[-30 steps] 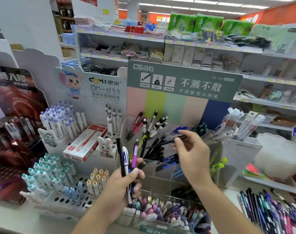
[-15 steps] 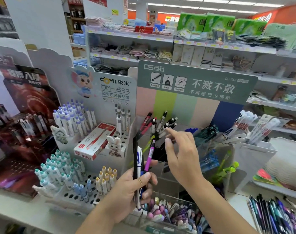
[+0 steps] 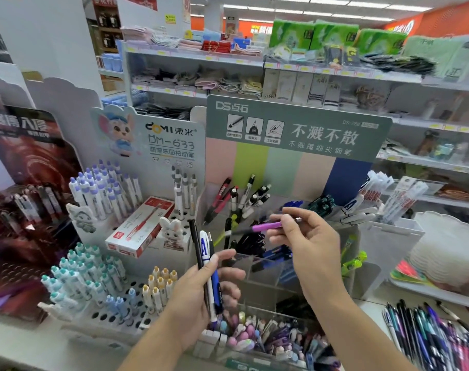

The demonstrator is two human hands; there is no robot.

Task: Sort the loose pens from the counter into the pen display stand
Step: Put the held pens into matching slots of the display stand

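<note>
My left hand (image 3: 201,295) grips a small upright bundle of pens (image 3: 205,261): a black one, a white-and-blue one and a dark one. My right hand (image 3: 308,245) pinches a purple pen (image 3: 265,225) held roughly level above the clear tiered pen display stand (image 3: 265,277). The stand's compartments hold black, red and blue pens under a green header card (image 3: 295,129). A heap of loose pens (image 3: 429,336) lies on the counter at the lower right.
A white peg-hole display (image 3: 99,290) with teal, purple and yellow-capped pens stands to the left, with a red-and-white pen box (image 3: 139,226) on it. A clear bin of erasers (image 3: 263,341) sits in front. Stacked white trays (image 3: 447,253) are at the right. Store shelves run behind.
My right hand let go of the black pen at the stand, took the purple pen from my left hand's bundle, and now holds it above the stand. The view shifted slightly.
</note>
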